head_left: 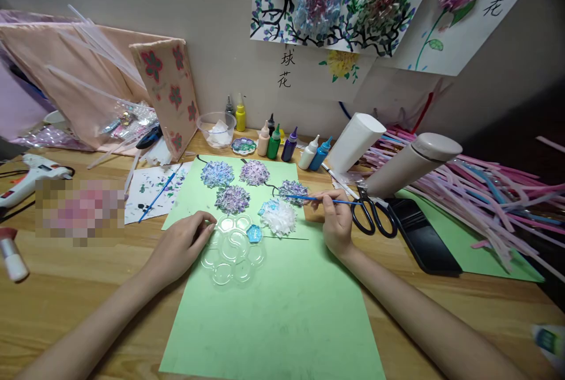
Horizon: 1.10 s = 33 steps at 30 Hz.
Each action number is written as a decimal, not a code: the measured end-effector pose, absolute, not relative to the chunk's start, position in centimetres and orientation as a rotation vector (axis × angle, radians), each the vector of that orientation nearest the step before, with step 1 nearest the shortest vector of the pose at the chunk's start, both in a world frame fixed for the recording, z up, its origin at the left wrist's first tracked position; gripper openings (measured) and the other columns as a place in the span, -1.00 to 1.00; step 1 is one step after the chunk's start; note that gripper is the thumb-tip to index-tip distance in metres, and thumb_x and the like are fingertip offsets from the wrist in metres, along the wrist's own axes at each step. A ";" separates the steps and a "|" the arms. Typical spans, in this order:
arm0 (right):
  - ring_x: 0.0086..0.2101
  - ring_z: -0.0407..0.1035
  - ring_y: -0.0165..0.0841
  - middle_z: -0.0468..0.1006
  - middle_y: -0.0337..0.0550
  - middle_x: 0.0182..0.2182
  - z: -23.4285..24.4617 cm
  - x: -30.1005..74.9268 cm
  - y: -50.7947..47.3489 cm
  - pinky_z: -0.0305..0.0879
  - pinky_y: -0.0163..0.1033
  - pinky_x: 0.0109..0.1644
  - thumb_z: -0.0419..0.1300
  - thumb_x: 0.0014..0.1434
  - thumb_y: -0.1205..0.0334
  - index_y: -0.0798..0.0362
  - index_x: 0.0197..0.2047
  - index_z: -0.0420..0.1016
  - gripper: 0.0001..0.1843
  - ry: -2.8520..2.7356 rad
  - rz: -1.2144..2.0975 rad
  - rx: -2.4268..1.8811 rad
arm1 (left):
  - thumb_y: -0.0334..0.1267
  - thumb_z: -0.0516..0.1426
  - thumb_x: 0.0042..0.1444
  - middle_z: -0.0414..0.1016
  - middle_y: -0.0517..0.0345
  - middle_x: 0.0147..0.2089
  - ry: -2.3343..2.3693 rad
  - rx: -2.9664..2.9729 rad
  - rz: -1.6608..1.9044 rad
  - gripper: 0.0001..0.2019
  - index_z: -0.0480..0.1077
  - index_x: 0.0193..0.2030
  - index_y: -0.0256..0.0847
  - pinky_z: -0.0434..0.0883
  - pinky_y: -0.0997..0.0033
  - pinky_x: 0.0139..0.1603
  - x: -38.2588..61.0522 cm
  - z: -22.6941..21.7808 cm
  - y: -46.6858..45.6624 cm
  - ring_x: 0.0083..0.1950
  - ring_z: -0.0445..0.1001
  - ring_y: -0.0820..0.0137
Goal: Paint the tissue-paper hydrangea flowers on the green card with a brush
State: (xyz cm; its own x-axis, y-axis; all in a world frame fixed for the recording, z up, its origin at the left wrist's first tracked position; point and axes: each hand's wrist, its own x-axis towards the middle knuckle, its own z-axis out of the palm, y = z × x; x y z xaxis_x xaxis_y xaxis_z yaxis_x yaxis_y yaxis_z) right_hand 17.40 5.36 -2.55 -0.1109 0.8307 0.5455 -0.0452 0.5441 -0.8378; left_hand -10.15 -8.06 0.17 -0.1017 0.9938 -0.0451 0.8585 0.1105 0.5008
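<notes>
My right hand (337, 221) is closed round a thin blue paintbrush (304, 197), its tip pointing left above the paper flowers. Below the tip, a mostly white tissue flower (280, 219) with light blue on its upper left lies on the green paper (269, 321). My left hand (188, 242) rests with curled fingers at the left rim of a clear flower-shaped palette (233, 253); whether it grips the rim I cannot tell. One palette well holds blue paint (254, 233). Blue and purple flowers, including a lilac one (255, 173), lie on the sheet's far part.
Scissors (374, 215) and a black phone (421, 236) lie right of my right hand. Paint bottles (273, 143) and two cylinders, one a grey bottle (410, 162), stand behind. At left are a glue gun (33, 177) and a paint-spotted paper (150, 189) with another brush.
</notes>
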 end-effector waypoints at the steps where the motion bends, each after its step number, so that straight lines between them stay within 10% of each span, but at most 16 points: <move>1: -0.41 0.37 -0.40 0.47 -0.22 -0.40 -2.5 17.5 5.4 0.32 -0.24 -0.32 0.00 0.30 0.18 0.02 -0.28 0.35 -0.83 -1.494 0.875 -0.720 | -0.03 -0.11 0.28 0.46 0.19 -0.37 2.024 1.806 0.498 -0.71 0.31 -0.13 -0.12 0.27 0.36 -0.31 -10.2 0.2 -8.1 -0.30 0.45 0.28; 33: -0.44 0.31 -0.39 0.35 -0.25 -0.51 -2.5 17.4 5.7 0.26 -0.23 -0.31 -0.09 0.35 0.16 0.01 -0.44 0.28 -0.68 -1.572 0.759 -0.678 | 0.02 -0.13 0.28 0.47 0.15 -0.31 1.995 1.812 0.460 -0.69 0.29 -0.13 -0.10 0.29 0.33 -0.26 -10.6 -0.3 -8.1 -0.26 0.45 0.26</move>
